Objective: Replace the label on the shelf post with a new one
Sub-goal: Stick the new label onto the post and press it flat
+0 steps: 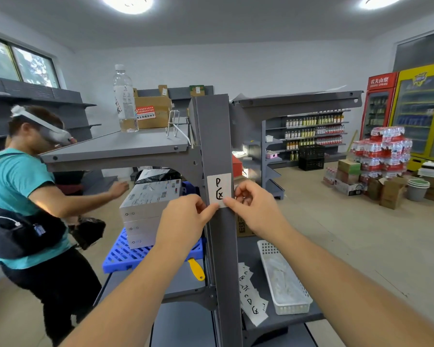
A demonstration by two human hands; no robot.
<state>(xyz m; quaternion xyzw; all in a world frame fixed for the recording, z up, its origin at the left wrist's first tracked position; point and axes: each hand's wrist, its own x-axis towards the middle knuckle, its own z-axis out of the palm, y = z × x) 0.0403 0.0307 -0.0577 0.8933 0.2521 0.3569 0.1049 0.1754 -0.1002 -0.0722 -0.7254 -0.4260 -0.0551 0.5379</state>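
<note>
Your left hand (186, 216) and right hand (253, 206) both pinch the bottom edge of the white label (219, 189), which lies flat on the front of the grey shelf post (223, 259). More labels (251, 296) lie on the lower shelf (298, 319) beside a white basket (283, 279), and a yellow-handled tool (196, 269) lies left of the post.
</note>
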